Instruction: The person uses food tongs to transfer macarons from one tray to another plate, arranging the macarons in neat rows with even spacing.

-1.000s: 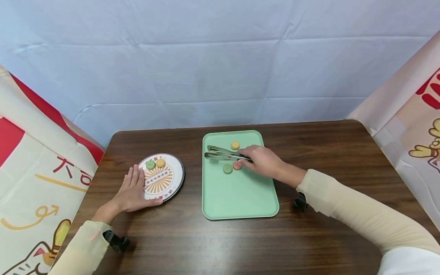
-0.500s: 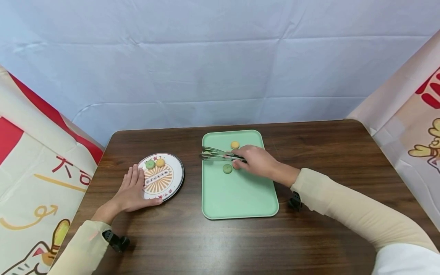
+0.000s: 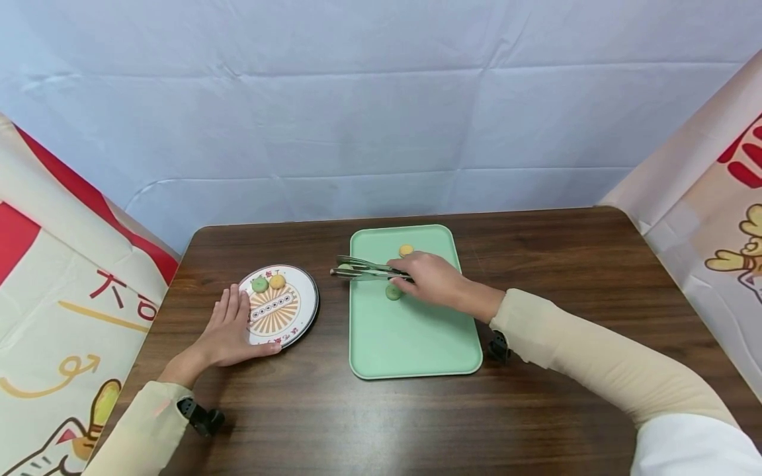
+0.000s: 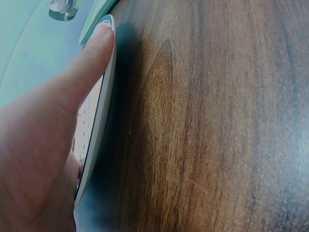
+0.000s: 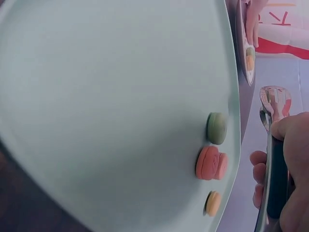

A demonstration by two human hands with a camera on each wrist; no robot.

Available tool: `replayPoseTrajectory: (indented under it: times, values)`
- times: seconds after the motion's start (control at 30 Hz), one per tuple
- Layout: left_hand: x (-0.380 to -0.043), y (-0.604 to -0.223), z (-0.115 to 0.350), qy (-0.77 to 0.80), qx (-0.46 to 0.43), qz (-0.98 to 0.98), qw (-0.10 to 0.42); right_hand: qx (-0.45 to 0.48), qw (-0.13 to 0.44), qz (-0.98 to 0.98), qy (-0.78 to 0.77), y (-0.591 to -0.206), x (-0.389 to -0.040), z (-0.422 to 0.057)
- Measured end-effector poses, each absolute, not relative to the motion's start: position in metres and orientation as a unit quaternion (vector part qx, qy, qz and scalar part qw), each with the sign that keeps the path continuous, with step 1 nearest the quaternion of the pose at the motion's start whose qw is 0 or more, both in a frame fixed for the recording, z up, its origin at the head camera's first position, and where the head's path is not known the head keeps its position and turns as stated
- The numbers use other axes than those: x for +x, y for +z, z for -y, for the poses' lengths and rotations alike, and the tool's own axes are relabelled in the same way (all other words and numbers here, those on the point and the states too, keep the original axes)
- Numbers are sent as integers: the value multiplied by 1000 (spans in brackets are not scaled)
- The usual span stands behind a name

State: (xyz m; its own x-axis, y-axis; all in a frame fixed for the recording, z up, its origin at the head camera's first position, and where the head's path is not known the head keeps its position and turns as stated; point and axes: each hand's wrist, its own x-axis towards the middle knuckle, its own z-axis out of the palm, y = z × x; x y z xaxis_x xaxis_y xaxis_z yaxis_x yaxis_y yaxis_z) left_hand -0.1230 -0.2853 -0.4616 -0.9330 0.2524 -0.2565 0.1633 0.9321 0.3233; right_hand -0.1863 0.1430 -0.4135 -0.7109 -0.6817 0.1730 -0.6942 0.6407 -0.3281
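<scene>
My right hand (image 3: 433, 281) grips metal tongs (image 3: 372, 268) with dark handles over the green tray (image 3: 417, 344). Between the tong tips, past the tray's left edge, is a light green macaron (image 3: 345, 268). On the tray lie a green macaron (image 5: 217, 128), pink macarons (image 5: 208, 163) and a yellow macaron (image 5: 213, 203); the hand hides the pink ones in the head view. My left hand (image 3: 226, 330) rests along the near left rim of a white patterned plate (image 3: 306, 307), fingers extended, thumb on the rim. A green macaron (image 3: 260, 284) and a yellow macaron (image 3: 277, 281) sit there.
The plate and the tray stand side by side on a dark wooden table (image 3: 333, 423), with a strip of wood between them. A pale cloth (image 3: 381, 132) hangs behind the table, and printed cloths (image 3: 71, 317) hang at both sides.
My right hand has moved left with the tongs, carrying the light green macaron from over the tray to beyond its left edge. The left hand stays on the plate.
</scene>
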Motion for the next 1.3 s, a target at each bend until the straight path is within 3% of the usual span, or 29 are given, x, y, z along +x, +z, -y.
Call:
replayPoseTrajectory:
  times: [1.3]
  values:
    - [-127, -473, 291, 142, 109, -974, 140, 401, 5, 900, 170, -411, -195, -98]
